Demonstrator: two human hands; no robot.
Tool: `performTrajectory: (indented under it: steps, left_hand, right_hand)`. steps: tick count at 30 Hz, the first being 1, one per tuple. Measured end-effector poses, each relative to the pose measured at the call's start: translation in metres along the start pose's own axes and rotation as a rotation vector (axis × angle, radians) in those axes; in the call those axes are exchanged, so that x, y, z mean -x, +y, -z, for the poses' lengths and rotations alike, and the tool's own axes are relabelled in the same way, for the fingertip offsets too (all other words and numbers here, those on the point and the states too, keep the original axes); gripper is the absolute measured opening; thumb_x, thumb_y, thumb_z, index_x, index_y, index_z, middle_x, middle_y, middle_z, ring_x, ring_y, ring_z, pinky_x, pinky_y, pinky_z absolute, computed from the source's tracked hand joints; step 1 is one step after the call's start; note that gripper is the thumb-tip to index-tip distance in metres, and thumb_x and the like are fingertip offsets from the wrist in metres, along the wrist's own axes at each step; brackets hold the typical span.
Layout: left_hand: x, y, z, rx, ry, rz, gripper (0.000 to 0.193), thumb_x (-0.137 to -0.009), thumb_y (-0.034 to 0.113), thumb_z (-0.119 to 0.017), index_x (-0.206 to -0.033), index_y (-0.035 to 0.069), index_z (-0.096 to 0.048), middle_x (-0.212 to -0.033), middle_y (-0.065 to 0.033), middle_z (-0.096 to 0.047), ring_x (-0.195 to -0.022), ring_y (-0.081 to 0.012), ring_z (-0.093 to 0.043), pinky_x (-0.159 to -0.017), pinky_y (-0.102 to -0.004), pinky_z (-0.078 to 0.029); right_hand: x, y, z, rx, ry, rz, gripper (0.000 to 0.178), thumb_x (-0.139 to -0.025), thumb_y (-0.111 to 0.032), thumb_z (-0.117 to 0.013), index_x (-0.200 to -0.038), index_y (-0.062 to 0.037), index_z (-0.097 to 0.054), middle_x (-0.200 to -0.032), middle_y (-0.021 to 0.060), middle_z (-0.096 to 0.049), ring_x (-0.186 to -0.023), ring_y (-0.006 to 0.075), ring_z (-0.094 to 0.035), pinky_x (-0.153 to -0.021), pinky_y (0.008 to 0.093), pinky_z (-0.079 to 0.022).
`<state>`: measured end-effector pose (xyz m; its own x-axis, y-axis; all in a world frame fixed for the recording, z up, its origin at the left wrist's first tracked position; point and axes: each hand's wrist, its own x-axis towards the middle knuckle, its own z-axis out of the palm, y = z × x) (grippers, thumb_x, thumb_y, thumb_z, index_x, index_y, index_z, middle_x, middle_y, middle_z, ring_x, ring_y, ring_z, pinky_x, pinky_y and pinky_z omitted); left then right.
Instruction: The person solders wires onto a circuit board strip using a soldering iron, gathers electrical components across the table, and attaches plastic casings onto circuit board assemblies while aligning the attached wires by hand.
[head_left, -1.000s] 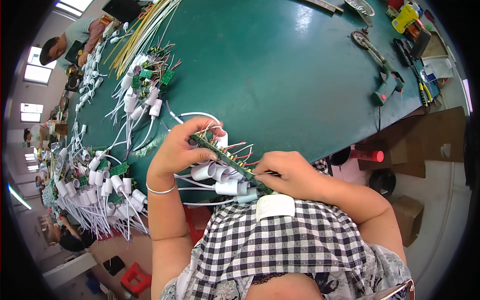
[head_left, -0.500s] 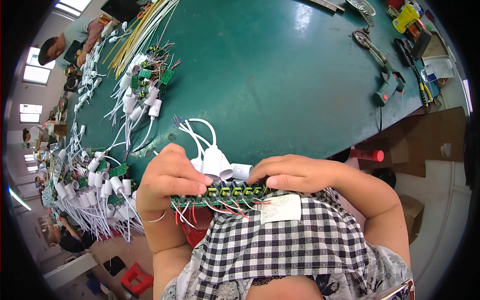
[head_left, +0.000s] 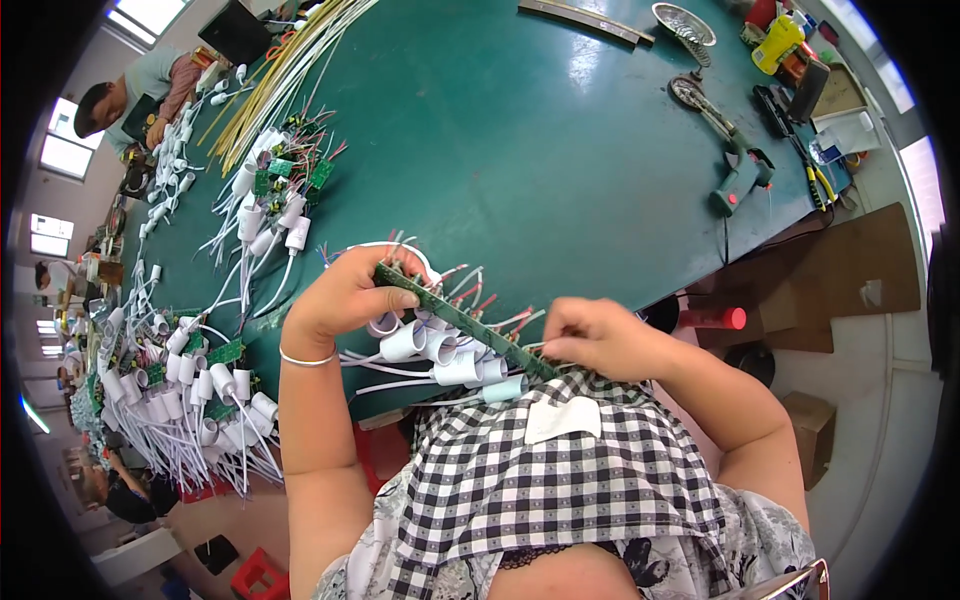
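L. hand [head_left: 350,292] is gripping green PCB strip [head_left: 468,322] — R. hand [head_left: 600,338], apart, is curling by its near end, hold unclear.

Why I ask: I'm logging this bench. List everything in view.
Flat worktable: one, green, centre.
Long circuit board: one, green, lower centre.
Small circuit boards: several, green, left.
Cylindrical plastic sockets: many, white, lower centre and left.
Thin straight strips: many, yellow and white, upper left.
Corded handheld tool: one, green, right.
Plastic bottle: one, yellow, upper right.
Smooth cylinder: one, red, right.
Other people: several, varied clothing, left.
Checked garment: one, black and white, bottom.
Left hand: one, bare, gripping long board.
Right hand: one, bare, at board's end.
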<state>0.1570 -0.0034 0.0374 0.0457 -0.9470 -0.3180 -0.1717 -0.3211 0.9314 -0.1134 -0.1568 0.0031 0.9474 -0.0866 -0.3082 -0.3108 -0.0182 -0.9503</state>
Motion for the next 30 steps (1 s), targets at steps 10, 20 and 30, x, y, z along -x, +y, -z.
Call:
performTrajectory:
  steps: [10,20,30]
  left_hand:
    - [-0.003,-0.047,0.012,0.355,0.346,-0.317,0.017,-0.079,0.003,-0.063,-0.095,0.001,-0.057,-0.085,-0.0061,-0.061,-0.067,-0.0105,-0.058,-0.06,-0.0219,-0.048]
    - [-0.013,-0.046,0.009,0.293,0.342,-0.234,0.022,-0.079,0.009,-0.067,-0.098,0.002,-0.057,-0.081,-0.0031,-0.061,-0.064,-0.0089,-0.057,-0.061,-0.0219,-0.047]
    - [-0.032,-0.053,0.018,0.401,0.222,-0.152,0.021,-0.082,0.006,-0.065,-0.101,0.004,-0.055,-0.086,-0.0043,-0.061,-0.064,-0.0095,-0.057,-0.059,-0.0214,-0.047]
  right_hand:
    - [0.003,0.018,0.018,-0.399,0.198,0.161,0.055,-0.088,-0.029,-0.059,-0.13,-0.0002,-0.037,-0.123,0.0167,-0.048,-0.113,0.0227,-0.049,-0.096,0.0359,-0.039]
    - [-0.042,0.007,0.02,-0.263,0.291,0.039,0.022,-0.09,-0.022,-0.054,-0.1,-0.0036,-0.061,-0.089,0.0006,-0.059,-0.077,0.0076,-0.052,-0.065,0.0234,-0.045]
    - [-0.033,-0.006,0.044,-0.091,0.097,-0.034,0.024,-0.089,-0.023,-0.058,-0.102,-0.0033,-0.06,-0.08,-0.0002,-0.057,-0.066,0.0072,-0.051,-0.059,0.0225,-0.044]
